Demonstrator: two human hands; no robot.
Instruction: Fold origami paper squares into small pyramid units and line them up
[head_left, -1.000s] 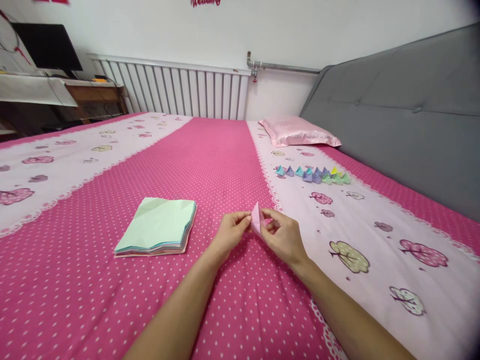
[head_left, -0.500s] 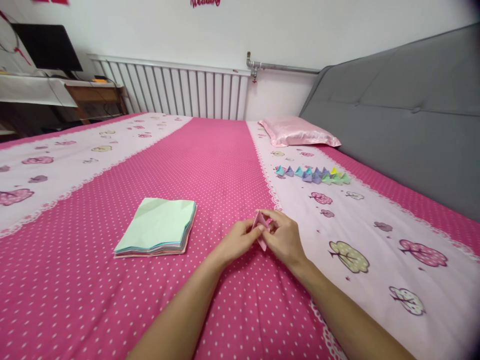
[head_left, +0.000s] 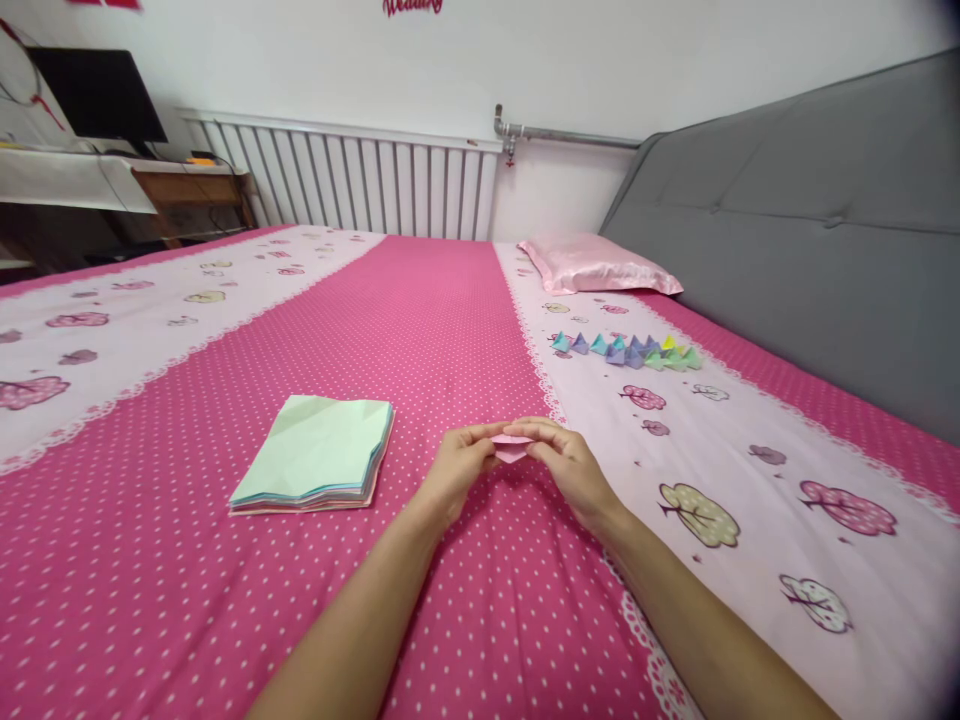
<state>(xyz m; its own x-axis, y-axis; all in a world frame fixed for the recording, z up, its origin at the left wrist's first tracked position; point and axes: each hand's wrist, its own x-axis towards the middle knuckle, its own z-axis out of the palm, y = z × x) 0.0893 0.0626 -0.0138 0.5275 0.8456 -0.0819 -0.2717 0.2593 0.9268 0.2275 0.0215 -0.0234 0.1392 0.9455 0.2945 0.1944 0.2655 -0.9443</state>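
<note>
A small folded pink paper (head_left: 511, 449) is held between my two hands, just above the bedspread. My left hand (head_left: 459, 465) pinches its left end between thumb and fingers. At the opposite end my right hand (head_left: 570, 462) grips it the same way, fingertips along the top edge. The paper lies wide and flat, a pointed part facing me. To the left rests a stack of square coloured paper (head_left: 311, 450), pale green on top. Several small folded paper boats (head_left: 634, 350) in blue, purple, green and yellow stand in a cluster at the right.
Pink dotted bedspread (head_left: 442, 330) with printed white bands covers the bed. A pink pillow (head_left: 600, 264) lies at the back right, beside a grey headboard (head_left: 817, 220). A radiator (head_left: 345, 180) lines the wall. A monitor (head_left: 97, 95) stands on a desk (head_left: 187, 190) at far left.
The pink paper has turned from an upright position to a flatter, sideways one. My hands have moved slightly apart, one at each end of it.
</note>
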